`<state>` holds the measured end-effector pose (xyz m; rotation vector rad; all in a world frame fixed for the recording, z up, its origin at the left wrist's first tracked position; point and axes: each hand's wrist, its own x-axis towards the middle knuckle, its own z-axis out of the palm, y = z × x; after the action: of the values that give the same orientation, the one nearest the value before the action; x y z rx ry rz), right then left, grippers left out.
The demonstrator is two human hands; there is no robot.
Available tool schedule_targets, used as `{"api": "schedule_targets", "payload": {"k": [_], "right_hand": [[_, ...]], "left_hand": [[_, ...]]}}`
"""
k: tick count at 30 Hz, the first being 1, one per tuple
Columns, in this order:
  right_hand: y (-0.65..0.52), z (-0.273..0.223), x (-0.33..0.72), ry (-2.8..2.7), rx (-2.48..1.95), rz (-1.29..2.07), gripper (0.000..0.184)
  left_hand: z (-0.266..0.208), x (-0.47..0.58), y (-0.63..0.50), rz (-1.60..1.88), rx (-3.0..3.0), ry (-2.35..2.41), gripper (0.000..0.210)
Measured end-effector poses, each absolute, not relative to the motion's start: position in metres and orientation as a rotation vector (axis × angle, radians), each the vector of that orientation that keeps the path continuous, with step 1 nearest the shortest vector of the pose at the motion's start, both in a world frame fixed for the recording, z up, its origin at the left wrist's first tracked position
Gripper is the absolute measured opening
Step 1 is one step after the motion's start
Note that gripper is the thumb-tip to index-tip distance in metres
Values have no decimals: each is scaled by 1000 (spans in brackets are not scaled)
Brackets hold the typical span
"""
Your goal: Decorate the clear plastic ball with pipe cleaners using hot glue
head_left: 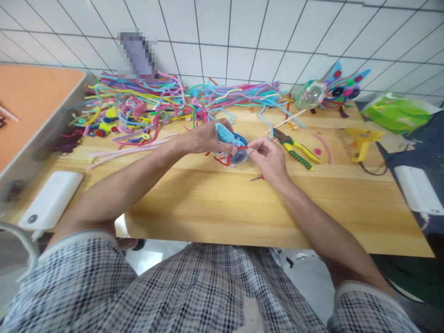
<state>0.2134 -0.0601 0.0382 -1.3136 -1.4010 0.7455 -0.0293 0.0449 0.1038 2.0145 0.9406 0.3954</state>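
My left hand (210, 138) is closed around a clear plastic piece (238, 159), like part of a bottle, with light and dark blue pipe cleaner coils (225, 133) on it. A red pipe cleaner (225, 161) runs bent along its front. My right hand (268, 157) pinches the red pipe cleaner's end at the piece's right side. Under the right hand lies a small pointed tool with a bit of red (257, 178), mostly hidden. Pliers (294, 150) with yellow and green handles rest just to the right.
Heaps of coloured pipe cleaners (239, 96) line the back, with buttons and trimmings at left. A decorated bottle animal (342, 90) stands back right, near a green packet (397, 113). A yellow glue gun (364, 141) and white power banks (52, 199) lie toward the sides.
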Motion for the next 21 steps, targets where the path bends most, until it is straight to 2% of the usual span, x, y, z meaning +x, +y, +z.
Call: {"api": "schedule_targets", "payload": {"k": [2,7,14,21], "right_hand": [[-62,35,214,-1480,-1301,603,5],[-64,27,215,-1645,-1253,369,16],[-67,27,212,-1646,-1207,388,12],[-68,25,211,-1685,-1232,295,18]], "left_hand": [[102,-31,46,340,2015,972,73],[99,-34,46,319,1995,973,77],[98,-36,44,358,1986,989,74],[93,-37,46,377,1991,943,74]]}}
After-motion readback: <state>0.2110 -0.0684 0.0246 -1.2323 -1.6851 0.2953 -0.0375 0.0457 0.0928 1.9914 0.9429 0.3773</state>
